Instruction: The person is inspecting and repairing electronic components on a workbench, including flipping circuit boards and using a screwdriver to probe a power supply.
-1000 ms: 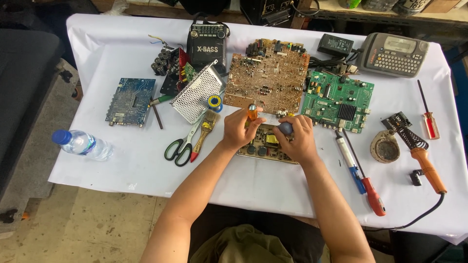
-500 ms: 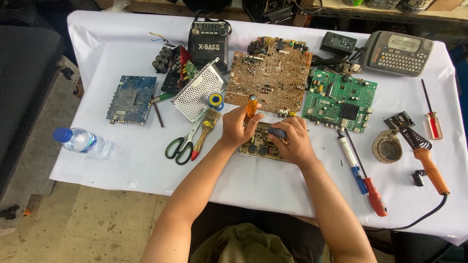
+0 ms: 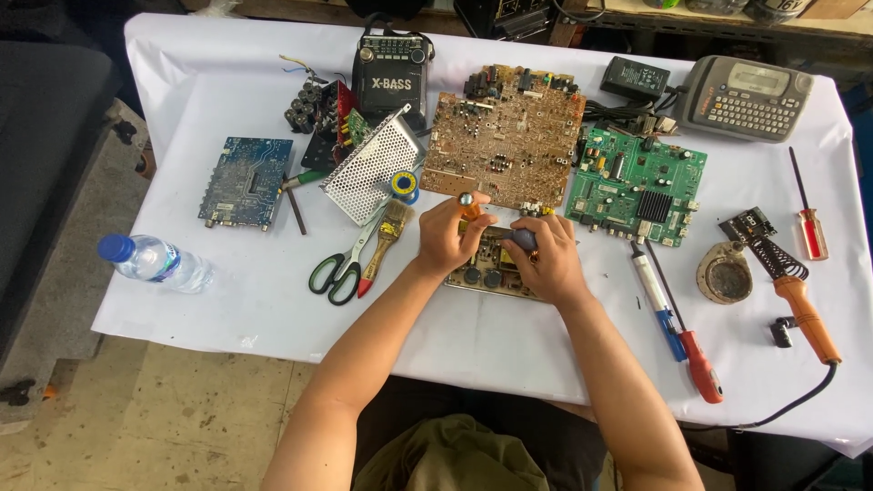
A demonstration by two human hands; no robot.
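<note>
A white-covered desk (image 3: 273,300) strewn with circuit boards and tools, both hands at work on a small board near its front edge.

The left hand (image 3: 446,238) has its fingers clenched around an orange-handled tool (image 3: 467,205); the right hand (image 3: 548,259) grips what looks like a dark-handled screwdriver (image 3: 520,238), though its tip is hidden. Both rest on the small circuit board (image 3: 486,275), just below the large brown board (image 3: 505,145). Scissors (image 3: 338,269) and a brush (image 3: 385,235) lie left of the hands.
</note>
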